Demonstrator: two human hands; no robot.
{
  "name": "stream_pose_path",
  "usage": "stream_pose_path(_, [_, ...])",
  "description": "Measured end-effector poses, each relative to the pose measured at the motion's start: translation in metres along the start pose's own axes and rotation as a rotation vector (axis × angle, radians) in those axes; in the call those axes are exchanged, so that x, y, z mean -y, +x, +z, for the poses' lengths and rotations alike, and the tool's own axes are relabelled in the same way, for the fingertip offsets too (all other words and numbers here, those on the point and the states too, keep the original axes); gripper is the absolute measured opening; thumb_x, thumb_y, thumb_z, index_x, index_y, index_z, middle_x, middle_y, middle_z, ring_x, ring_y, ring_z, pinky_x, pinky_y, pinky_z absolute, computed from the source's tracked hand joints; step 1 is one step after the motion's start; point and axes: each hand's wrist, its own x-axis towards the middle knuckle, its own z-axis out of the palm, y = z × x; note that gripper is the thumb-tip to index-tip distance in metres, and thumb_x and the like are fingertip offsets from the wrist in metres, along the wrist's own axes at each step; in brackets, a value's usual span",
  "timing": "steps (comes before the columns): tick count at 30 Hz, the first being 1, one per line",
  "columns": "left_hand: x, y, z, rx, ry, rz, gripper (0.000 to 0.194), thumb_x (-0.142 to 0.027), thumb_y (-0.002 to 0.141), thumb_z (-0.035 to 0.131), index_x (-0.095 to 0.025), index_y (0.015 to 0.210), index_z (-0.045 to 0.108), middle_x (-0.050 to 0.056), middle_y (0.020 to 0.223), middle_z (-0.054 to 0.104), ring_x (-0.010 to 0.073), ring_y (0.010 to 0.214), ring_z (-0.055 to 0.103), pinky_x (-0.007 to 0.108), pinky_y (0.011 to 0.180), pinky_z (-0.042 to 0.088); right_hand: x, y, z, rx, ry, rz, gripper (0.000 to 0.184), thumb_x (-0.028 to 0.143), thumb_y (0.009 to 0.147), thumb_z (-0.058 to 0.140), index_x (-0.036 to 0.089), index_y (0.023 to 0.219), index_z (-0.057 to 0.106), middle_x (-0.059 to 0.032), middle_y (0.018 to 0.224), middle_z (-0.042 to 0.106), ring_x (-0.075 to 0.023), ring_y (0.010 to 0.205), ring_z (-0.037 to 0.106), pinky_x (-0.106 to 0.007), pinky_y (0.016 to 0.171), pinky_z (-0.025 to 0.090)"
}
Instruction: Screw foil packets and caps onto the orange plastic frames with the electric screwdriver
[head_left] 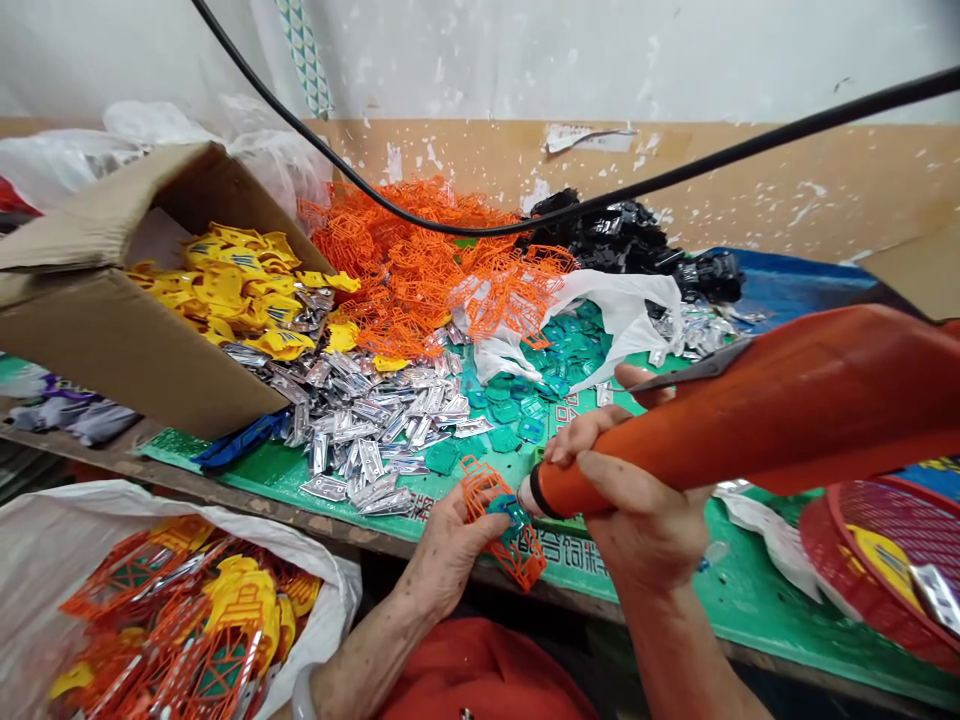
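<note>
My left hand [450,545] pinches an orange plastic lattice piece [495,525] with a teal insert, low over the green mat [300,470]. My right hand [637,490] is wrapped round a big orange power tool [750,420] whose nose touches the teal part of that piece. A metal trigger lever lies along the tool's top under my thumb. A black cable [675,175] runs from the tool across the view.
Heaps lie on the mat: silver pieces [367,420], teal pieces [525,395], orange lattices [420,260], black parts [637,240]. A cardboard box [112,330] spills yellow pieces at left. A white bag [45,540] of assembled pieces sits lower left; a red basket [877,560] at right.
</note>
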Motion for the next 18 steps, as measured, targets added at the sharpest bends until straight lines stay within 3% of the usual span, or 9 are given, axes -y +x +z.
stream_pose_path(18, [0.005, 0.004, -0.004, 0.033, 0.033, 0.037, 0.034, -0.013, 0.066, 0.072, -0.017, 0.1, 0.066, 0.004, 0.097, 0.07, 0.0208, 0.089, 0.063, 0.031, 0.083, 0.047, -0.014, -0.005, -0.01, 0.148, -0.084, -0.058, 0.053, 0.02, 0.069, 0.068, 0.027, 0.119, 0.051, 0.005, 0.072, 0.061, -0.0155, 0.063, 0.057, -0.039, 0.07, 0.05])
